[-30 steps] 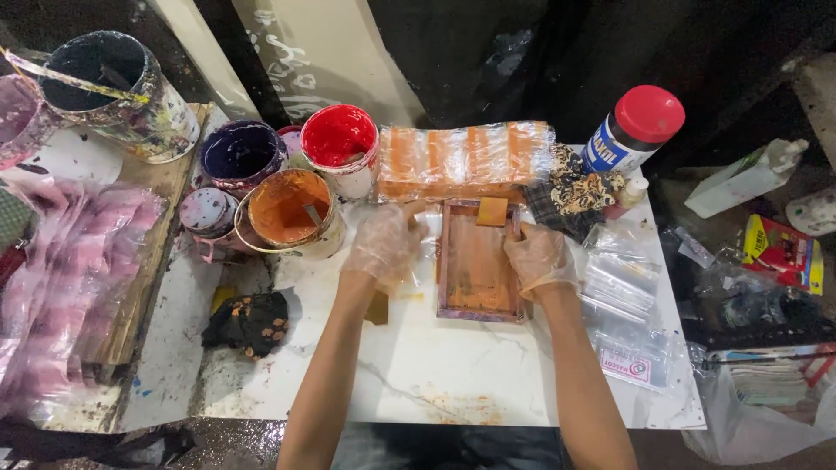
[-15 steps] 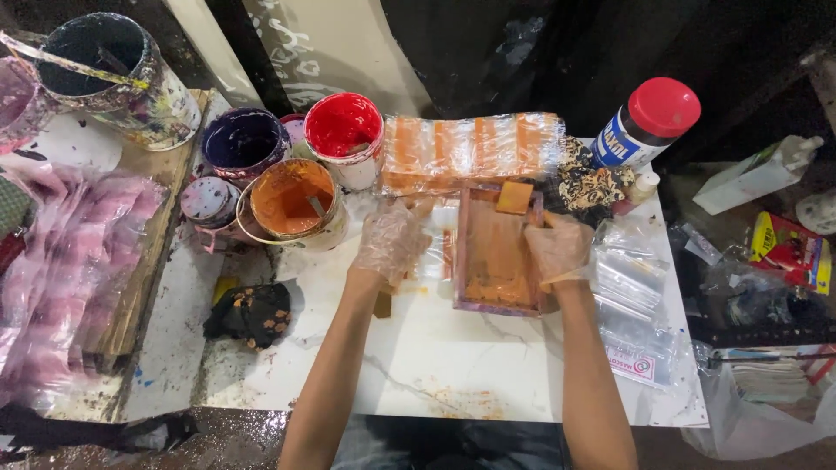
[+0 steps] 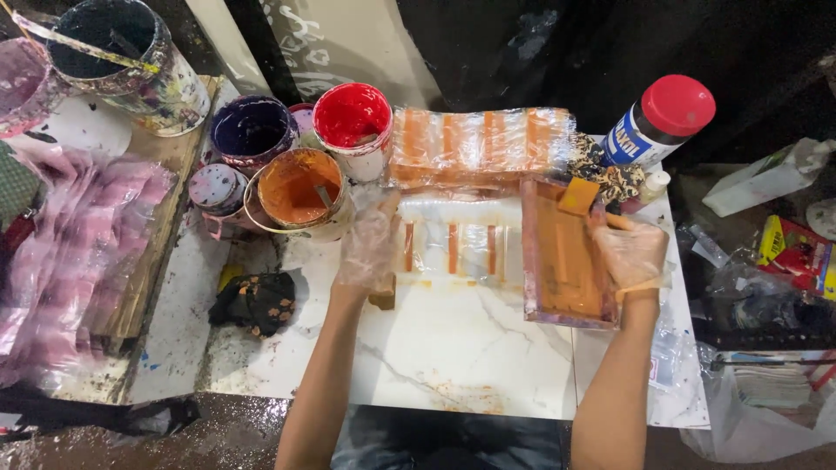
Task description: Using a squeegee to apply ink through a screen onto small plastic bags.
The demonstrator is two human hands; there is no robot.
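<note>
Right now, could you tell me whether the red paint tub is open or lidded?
Open: the red paint tub has no lid, and its red inside shows.

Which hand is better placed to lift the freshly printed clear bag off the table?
Left. The left hand already rests on the printed bag's edge, while the right hand grips the orange screen frame set aside.

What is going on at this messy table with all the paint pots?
A person in thin clear gloves is printing with orange paint. The right hand holds a small framed screen tilted off to the right. The left hand rests on a clear plastic bag on the white tabletop, which now bears three orange stripes. Open pots of orange, red and purple paint stand just behind.
</note>
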